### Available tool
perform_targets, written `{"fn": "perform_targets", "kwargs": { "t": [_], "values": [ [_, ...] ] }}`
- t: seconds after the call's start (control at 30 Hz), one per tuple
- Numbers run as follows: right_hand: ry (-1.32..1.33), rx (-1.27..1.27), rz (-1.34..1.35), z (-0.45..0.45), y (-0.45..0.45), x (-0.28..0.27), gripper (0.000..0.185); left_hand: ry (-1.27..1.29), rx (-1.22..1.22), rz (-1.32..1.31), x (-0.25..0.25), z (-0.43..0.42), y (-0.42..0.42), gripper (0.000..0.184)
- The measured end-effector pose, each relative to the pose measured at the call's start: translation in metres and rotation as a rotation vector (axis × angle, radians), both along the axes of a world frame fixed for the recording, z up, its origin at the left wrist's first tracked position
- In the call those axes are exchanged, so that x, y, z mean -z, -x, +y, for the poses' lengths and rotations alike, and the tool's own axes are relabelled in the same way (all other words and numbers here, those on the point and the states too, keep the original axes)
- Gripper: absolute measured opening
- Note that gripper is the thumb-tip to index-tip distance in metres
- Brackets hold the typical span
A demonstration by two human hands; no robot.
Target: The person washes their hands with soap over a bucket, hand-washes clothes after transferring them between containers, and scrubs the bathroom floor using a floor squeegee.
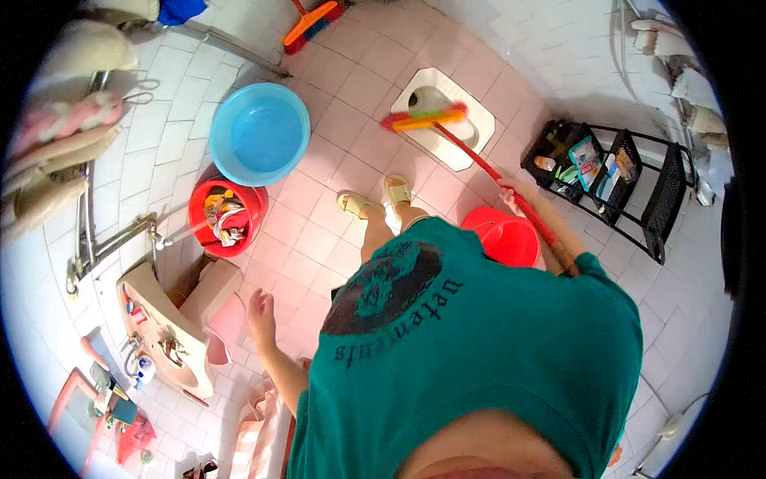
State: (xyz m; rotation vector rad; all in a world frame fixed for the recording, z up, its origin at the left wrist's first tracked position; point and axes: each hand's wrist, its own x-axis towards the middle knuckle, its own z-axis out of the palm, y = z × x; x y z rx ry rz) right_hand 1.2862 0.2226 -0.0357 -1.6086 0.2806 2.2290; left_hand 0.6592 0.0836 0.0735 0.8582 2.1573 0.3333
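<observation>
My right hand (pixel 511 195) is wrapped round the red handle of a broom (pixel 471 156), whose upper part runs back along my forearm. The broom's orange head, with red and green bristles, lies across the squat toilet (pixel 475 114) set in the floor. On the other side, my left hand (pixel 262 313) hangs in the air with its fingers loosely apart, holding nothing. A pink bin (pixel 227 326) beside the sink is the thing closest to it. Just below my right forearm stands a red bucket (pixel 504 238), partly covered by my shirt.
A blue basin (pixel 260 132) and a red bucket with cloths (pixel 254 209) stand along the left wall. Another broom (pixel 313 25) leans at the back. A black rack (pixel 614 180) lines the right wall. The sink (pixel 163 339) juts out at left. Pink tiles cover the floor.
</observation>
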Motion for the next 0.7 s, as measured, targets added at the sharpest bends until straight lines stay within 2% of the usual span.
{"fn": "perform_targets", "kwargs": {
  "t": [0.07,0.1,0.2,0.27,0.3,0.33,0.4,0.43,0.47,0.5,0.53,0.57,0.63,0.67,0.7],
  "values": [
    [0.158,0.137,-0.097,0.003,-0.007,-0.011,0.018,-0.070,0.030,-0.025,0.010,0.002,0.015,0.035],
    [0.253,0.208,-0.039,0.013,0.005,-0.041,0.018,-0.128,-0.016,-0.064,0.016,0.005,0.024,0.035],
    [0.111,0.131,-0.079,0.020,0.010,-0.051,0.020,-0.176,-0.073,-0.104,0.032,0.017,0.048,0.036],
    [-0.286,-0.091,-0.083,0.028,0.003,-0.031,0.018,-0.078,-0.038,-0.010,0.028,0.026,0.056,0.036],
    [-0.252,-0.058,-0.136,0.051,0.024,-0.043,0.021,-0.065,-0.030,-0.012,0.023,0.030,0.057,0.036],
    [-0.414,-0.009,-0.122,0.066,0.033,-0.032,0.022,-0.060,0.013,0.014,0.021,0.036,0.057,0.036],
    [-0.401,0.125,-0.205,0.120,0.040,0.020,0.020,-0.024,0.058,0.008,0.014,0.046,0.057,0.035],
    [-0.389,0.156,-0.053,0.150,0.055,0.017,0.019,-0.008,0.065,0.008,0.006,0.053,0.055,0.035],
    [-0.577,0.046,-0.030,0.173,0.044,0.071,0.019,-0.024,0.024,-0.035,-0.001,0.060,0.051,0.036],
    [-0.561,0.046,-0.030,0.184,0.049,0.074,0.019,-0.038,-0.019,-0.077,-0.003,0.063,0.049,0.036],
    [-0.435,0.163,-0.037,0.201,0.069,0.062,0.019,0.027,-0.010,-0.013,0.002,0.063,0.057,0.037],
    [-0.304,0.284,-0.045,0.205,0.079,0.056,0.020,0.047,-0.003,-0.012,0.004,0.070,0.054,0.037],
    [-0.225,0.389,0.205,0.164,0.052,0.078,0.019,0.104,0.100,0.038,0.003,0.084,0.047,0.036],
    [-0.354,0.270,0.102,0.137,0.045,0.063,0.019,0.110,0.101,0.033,0.008,0.094,0.041,0.036],
    [-0.380,0.306,0.097,0.105,0.038,0.053,0.020,0.087,0.152,0.000,0.014,0.105,0.035,0.037]
  ]
}}
